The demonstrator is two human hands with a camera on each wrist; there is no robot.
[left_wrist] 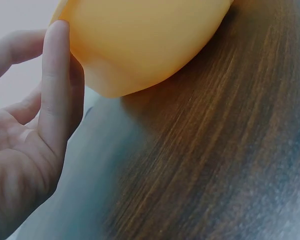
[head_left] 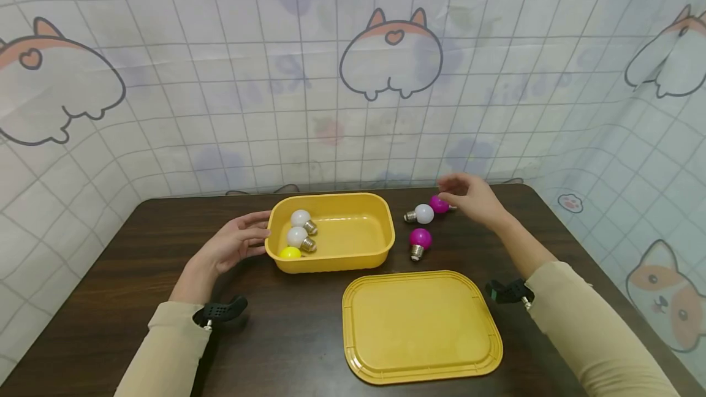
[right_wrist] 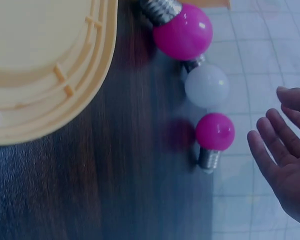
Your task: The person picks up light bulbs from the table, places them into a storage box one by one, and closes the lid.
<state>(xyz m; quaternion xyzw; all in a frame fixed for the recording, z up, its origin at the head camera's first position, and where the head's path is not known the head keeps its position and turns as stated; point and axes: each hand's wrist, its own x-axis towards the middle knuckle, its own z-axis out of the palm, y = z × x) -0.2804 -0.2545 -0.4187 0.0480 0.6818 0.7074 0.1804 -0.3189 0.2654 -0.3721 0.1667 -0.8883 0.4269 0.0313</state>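
Note:
My left hand [head_left: 236, 242] touches the left end of a yellow plastic box [head_left: 331, 265], its fingers lying along the outer wall. In the left wrist view the fingertips [left_wrist: 57, 35] meet the box's side. Inside the box, at its left, lie two white light bulbs [head_left: 300, 218] and a yellow bulb [head_left: 290, 253]. My right hand [head_left: 473, 200] hovers over a magenta bulb [head_left: 439, 204] at the back right. The right wrist view shows that hand apart from the magenta bulb [right_wrist: 215, 132], fingers loosely bent and holding nothing. Beside it lies a white bulb [head_left: 424, 214]; a second magenta bulb [head_left: 421, 239] lies nearer.
A flat yellow lid [head_left: 421, 326] lies on the dark wooden table [head_left: 276, 336], in front of the box and bulbs. A patterned sheet [head_left: 397, 133] stands along the table's back edge and right side.

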